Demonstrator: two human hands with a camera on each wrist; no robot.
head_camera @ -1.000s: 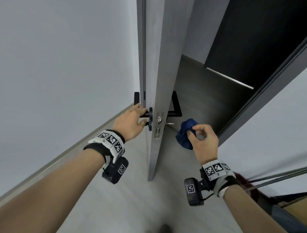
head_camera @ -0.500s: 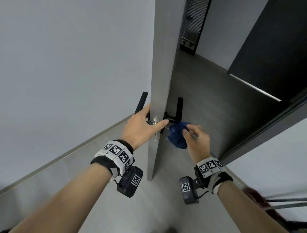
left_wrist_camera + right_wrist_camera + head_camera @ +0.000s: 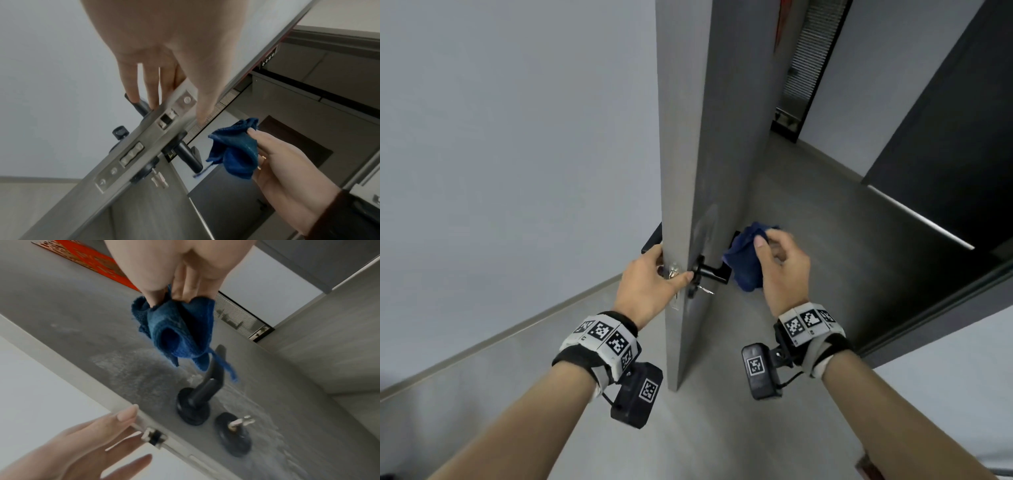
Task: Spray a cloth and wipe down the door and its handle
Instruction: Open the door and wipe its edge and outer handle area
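The grey door stands ajar, seen almost edge-on. My left hand pinches its edge at the latch plate, thumb on the right face and fingers reaching the far-side handle. A black lever handle sticks out of the right face, with a key in the lock below it. My right hand pinches a bunched blue cloth between thumb and fingers, right at the lever's free end. Damp streaks show on the door face around the handle.
A plain white wall runs along the left with a skirting strip. A dark door frame and black panel close off the right. A slatted grille stands further back. A red decoration hangs on the door face.
My left hand has left the left-side handle and now holds the door's edge. My right hand has carried the cloth up to the lever's end. More of the door's right face shows.
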